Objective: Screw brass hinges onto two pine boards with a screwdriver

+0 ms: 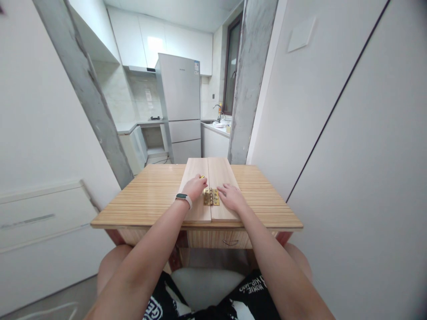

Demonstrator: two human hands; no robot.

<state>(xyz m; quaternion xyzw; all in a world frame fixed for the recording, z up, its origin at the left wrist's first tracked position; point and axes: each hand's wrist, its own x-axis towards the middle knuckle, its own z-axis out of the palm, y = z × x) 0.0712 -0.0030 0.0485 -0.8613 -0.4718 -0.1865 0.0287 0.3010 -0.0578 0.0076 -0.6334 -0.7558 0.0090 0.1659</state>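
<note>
Two pale wooden boards, a left board (196, 214) and a right board (218, 171), lie side by side with a narrow seam between them. A brass hinge (211, 197) lies flat over the seam, with screw heads visible on its leaves. My left hand (195, 186), with a band at the wrist, is closed above the left board beside the hinge. A bit of a yellow object (202, 177) shows at its fingers; most of it is hidden. Fingers stretched out, my right hand (231, 196) lies on the right board, its fingertips near the hinge's right edge.
The boards rest on a striped wooden table (147, 195) with a drawer (213, 240) under its front edge. A white wall (333, 186) stands close on the right. Beyond the table are a fridge (183, 98) and a kitchen counter with a sink tap (218, 111).
</note>
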